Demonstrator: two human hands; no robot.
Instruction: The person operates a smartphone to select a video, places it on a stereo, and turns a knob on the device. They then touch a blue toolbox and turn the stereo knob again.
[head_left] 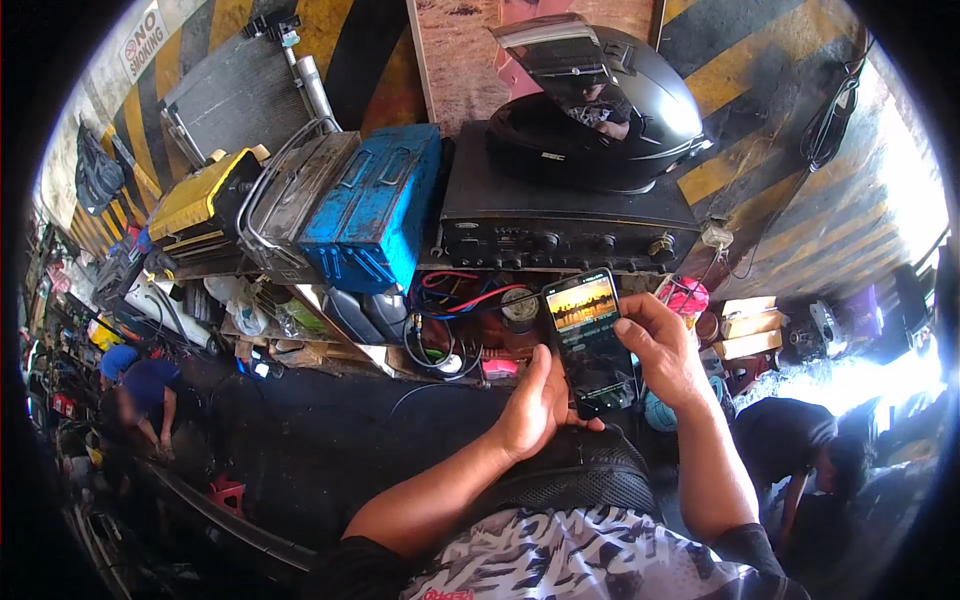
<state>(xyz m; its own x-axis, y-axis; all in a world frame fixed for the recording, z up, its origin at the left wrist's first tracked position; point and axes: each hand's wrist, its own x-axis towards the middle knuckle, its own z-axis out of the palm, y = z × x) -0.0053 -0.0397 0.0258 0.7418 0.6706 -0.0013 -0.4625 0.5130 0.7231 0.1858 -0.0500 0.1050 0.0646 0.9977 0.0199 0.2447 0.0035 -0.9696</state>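
Note:
A smartphone (590, 345) is held upright before me, its screen lit with an orange picture above dark panels. Along its lower left side lies my left hand (535, 405), thumb pointing up the edge and fingertips showing beneath the phone's bottom. My right hand (660, 345) grips the right edge, thumb over the screen's side and the other fingers partly hidden behind. Beyond the phone a black amplifier (570, 235) sits on a shelf, with a black motorcycle helmet (610, 110), visor raised, on top of it.
Left of the amplifier stand a blue toolbox (375, 200), a grey metal toolbox (300, 190) and a yellow case (205, 205). Cables (450, 310) and clutter fill the lower shelf. One person (145, 395) crouches at far left; another person (790, 440) bends down at right.

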